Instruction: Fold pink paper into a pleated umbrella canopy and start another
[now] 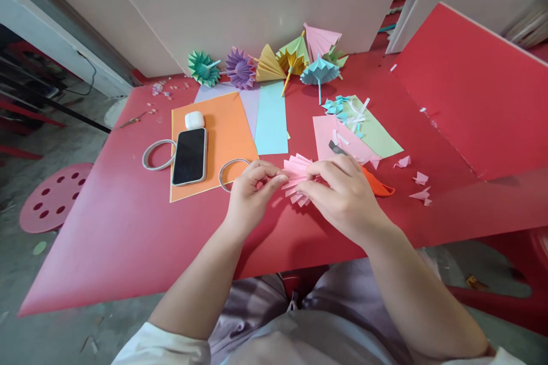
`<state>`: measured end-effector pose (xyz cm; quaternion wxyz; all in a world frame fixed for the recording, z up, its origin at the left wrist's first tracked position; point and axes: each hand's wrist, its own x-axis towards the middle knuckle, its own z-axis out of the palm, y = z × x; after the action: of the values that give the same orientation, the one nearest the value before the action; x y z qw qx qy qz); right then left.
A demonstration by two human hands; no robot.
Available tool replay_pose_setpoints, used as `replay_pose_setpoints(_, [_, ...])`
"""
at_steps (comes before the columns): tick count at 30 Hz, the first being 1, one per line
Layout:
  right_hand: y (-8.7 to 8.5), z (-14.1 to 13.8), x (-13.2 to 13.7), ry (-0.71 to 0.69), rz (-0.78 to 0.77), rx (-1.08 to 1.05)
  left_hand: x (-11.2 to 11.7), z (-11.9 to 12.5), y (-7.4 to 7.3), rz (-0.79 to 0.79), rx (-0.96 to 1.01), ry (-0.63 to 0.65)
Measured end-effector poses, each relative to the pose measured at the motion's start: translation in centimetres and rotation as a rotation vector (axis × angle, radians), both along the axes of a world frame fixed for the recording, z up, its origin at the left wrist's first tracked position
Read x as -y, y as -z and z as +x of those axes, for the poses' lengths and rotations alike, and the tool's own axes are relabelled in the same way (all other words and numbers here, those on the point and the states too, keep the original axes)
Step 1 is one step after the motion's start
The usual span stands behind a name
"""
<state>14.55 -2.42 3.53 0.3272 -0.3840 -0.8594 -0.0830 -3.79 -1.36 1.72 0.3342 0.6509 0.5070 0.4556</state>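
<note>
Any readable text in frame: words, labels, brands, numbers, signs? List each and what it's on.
None readable.
Phone: dark screen, nothing legible.
White case: no lettering visible.
Pink pleated paper: no lettering visible.
Orange handle: partly hidden, no legible mark.

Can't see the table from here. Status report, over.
Left hand, right hand: both pinching pleated pink paper. Paper fanned out between them. Pale ring, orange-handled tool partly hidden behind hands.

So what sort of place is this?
Probably a paper-craft workspace: folded paper umbrellas along the back of a red table, coloured sheets, and pleated pink paper being held.
</note>
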Motion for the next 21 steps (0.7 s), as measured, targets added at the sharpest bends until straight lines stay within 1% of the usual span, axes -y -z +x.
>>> replay_pose_setpoints(2, [0.02,-0.07,-0.1,0.0,-0.004,-0.017,0.09,0.06,-0.02,0.001,-0.005,0.014])
replay_pose_setpoints(4, [-0.01,-0.11,-0.24,-0.001,-0.043,-0.064,0.27,0.09,-0.05,0.067,-0.049,-0.028])
replay_pose_setpoints(6, [-0.11,-0.15,-0.4,0.025,-0.112,-0.119,0.47,0.08,-0.05,0.206,-0.105,-0.095])
replay_pose_setpoints(8, [-0.19,-0.13,-0.55,0.065,-0.185,-0.179,0.61,0.04,0.01,0.388,-0.155,-0.117])
replay_pose_setpoints(10, [-0.21,-0.03,-0.67,0.087,-0.259,-0.257,0.63,0.05,0.11,0.544,-0.201,-0.084])
replay_pose_setpoints(12, [-0.15,0.13,-0.74,0.098,-0.335,-0.345,0.58,0.16,0.18,0.642,-0.255,-0.039])
replay_pose_setpoints(14, [-0.07,0.3,-0.77,0.115,-0.4,-0.414,0.51,0.37,0.21,0.683,-0.31,0.005])
replay_pose_setpoints(16, [-0.02,0.38,-0.76,0.124,-0.436,-0.436,0.49,0.58,0.24,0.7,-0.338,0.018])
replay_pose_setpoints(19, [-0.03,0.25,-0.66,0.116,-0.44,-0.409,0.51,0.66,0.41,0.701,-0.343,-0.003])
replay_pose_setpoints(21, [-0.04,0.08,-0.59,0.12,-0.435,-0.387,0.5,0.56,0.59,0.705,-0.373,0.007])
